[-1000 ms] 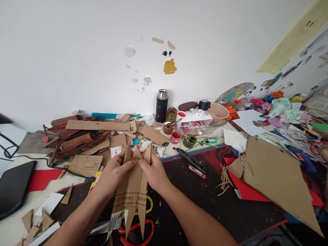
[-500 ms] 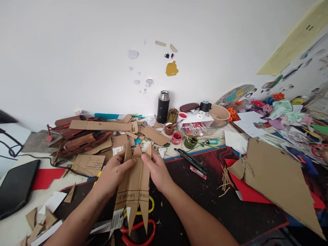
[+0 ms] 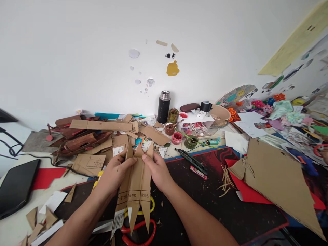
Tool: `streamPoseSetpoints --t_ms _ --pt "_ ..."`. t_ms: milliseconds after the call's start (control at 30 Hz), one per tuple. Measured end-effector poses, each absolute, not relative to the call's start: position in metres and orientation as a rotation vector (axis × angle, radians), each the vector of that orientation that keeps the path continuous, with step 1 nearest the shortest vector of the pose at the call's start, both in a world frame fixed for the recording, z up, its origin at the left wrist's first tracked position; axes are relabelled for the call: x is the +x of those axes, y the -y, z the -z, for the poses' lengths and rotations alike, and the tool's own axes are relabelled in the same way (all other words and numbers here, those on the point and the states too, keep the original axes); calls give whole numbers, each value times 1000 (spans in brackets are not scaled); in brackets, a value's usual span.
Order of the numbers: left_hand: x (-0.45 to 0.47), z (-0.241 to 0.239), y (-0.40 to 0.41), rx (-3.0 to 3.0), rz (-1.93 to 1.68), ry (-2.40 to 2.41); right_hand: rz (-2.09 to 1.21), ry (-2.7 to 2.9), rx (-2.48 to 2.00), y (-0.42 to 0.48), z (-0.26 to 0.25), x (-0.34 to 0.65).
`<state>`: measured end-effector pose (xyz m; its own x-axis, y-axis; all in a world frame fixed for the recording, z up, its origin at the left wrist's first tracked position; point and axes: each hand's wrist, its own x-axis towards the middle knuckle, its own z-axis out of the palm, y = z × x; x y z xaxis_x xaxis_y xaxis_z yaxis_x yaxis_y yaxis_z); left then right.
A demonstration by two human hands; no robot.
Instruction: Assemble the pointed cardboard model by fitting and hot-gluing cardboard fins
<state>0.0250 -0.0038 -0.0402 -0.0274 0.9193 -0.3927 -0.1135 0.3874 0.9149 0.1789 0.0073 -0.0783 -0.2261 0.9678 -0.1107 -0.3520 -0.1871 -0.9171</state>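
While both hands (image 3: 115, 174) (image 3: 157, 172) grip the pointed cardboard (image 3: 135, 188), red scissors (image 3: 139, 230) lie underneath.

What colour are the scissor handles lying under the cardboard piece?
Red scissor handles, seen in the head view, below the folded cardboard piece.

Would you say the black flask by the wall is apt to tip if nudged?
Probably: the black flask stands tall and narrow on a small base. Its round body would likely roll once down, and the paint pots nearby could be knocked.
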Motion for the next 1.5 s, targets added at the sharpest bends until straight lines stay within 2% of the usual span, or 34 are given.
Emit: streamPoseSetpoints --t_ms 567,900,1167,1500 --pt "24 44 4 1109 -1039 -1391 -1604 1018 -1064 -3 82 173" --pt "31 44 8 978 -1079 -1345 -1597 985 -1021 -4 78 174" --pt "34 35 7 1156 -1126 -1489 -1538 1046 -1058 -3 77 173" --pt "35 41 13 1101 -1089 -1486 -1480 1074 -1109 -1 79 172"
